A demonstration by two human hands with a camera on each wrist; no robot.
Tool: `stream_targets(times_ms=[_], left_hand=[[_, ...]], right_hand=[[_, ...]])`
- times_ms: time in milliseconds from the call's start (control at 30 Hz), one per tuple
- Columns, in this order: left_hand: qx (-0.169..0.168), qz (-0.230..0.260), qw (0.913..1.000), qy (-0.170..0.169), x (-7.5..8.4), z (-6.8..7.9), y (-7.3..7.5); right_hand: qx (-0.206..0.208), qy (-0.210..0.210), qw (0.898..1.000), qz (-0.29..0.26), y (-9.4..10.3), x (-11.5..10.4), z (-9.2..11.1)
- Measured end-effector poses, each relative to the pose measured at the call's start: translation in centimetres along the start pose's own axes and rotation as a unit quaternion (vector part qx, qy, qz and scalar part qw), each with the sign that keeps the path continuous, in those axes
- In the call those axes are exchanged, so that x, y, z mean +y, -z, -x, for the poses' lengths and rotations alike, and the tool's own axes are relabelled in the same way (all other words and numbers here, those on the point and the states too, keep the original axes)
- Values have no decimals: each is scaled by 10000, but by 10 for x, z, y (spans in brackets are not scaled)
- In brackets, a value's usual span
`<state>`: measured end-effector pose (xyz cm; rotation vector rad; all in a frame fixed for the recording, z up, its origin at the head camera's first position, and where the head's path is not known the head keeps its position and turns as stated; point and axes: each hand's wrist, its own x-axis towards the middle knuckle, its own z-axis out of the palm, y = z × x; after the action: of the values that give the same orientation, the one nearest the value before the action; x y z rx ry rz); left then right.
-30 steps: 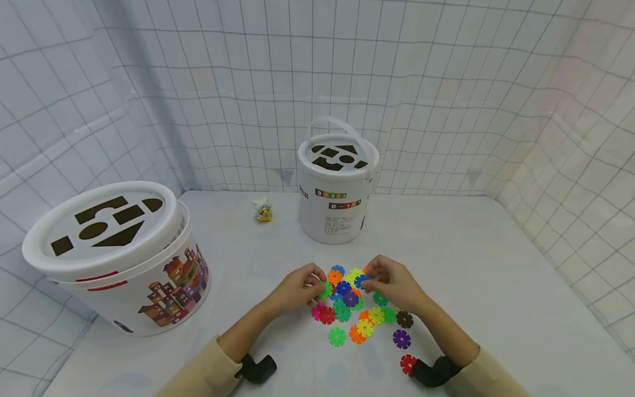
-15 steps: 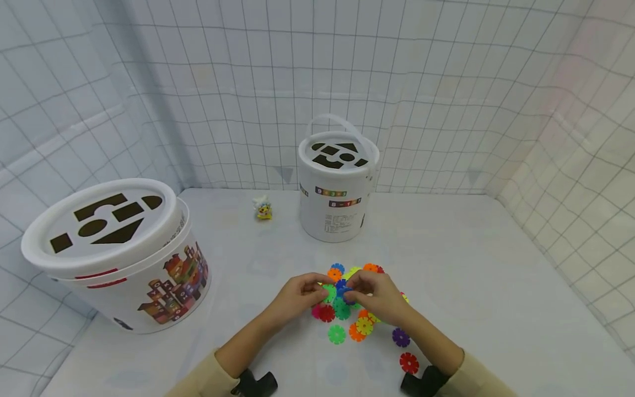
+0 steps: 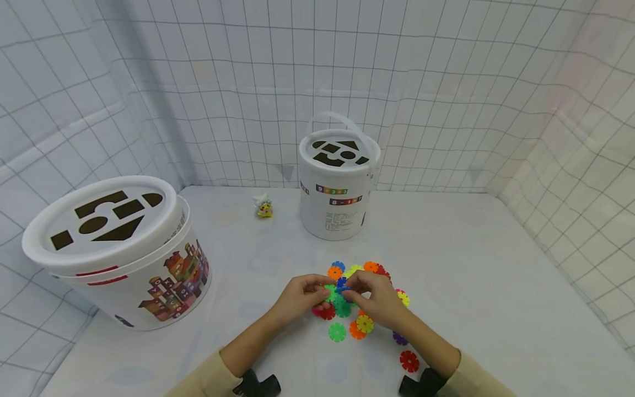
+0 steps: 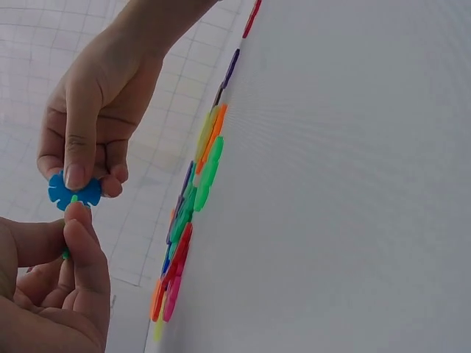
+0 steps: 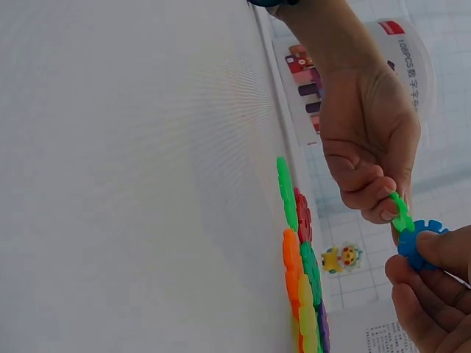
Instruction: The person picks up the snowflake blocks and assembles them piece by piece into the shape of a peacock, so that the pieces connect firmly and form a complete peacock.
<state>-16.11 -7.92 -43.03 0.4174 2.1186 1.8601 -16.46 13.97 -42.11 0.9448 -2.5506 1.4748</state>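
Observation:
My left hand (image 3: 296,300) pinches a green notched plastic disc (image 5: 401,213) between thumb and fingertips. Opposite it, my right hand (image 3: 379,298) pinches a blue notched disc (image 4: 73,191). The edges of the two discs meet at an angle, green against blue, in both wrist views; how deep the slots sit in each other is hard to tell. Both hands hover above a loose pile of discs, among them a light green disc (image 3: 337,332), a yellow disc (image 3: 364,323) and a red disc (image 3: 409,361). The fingers partly hide the pile in the head view.
A large white bucket (image 3: 163,298) with a shape-hole lid stands at the left. Behind the pile is a smaller white bucket (image 3: 333,215) with a raised handle. A small yellow-and-white figurine (image 3: 263,206) stands left of it. Gridded white curtain (image 3: 342,71) surrounds the white table (image 3: 471,264).
My right hand has moved left and slightly down with the blue disc, up to the green disc. My left hand, still holding the green disc, has shifted only slightly.

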Motion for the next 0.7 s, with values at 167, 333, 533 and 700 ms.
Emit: stream_targets(times_ms=[167,333,533,700], left_hand=[[-81,121,9999,47,-2,-1,0],[-245,323,9992,61,-3,0,0],[-355,286,9988,181,-4,-1,0],[-183,16,9983,557,-4,-2,0]], right_hand=[[-14,115,9999,-91,-1,0,1],[18,182,9995,-239,-7,3,2],[-83,83,9997,-237,-8,3,3],[-642,-284,9975,-113,9,5,-4]])
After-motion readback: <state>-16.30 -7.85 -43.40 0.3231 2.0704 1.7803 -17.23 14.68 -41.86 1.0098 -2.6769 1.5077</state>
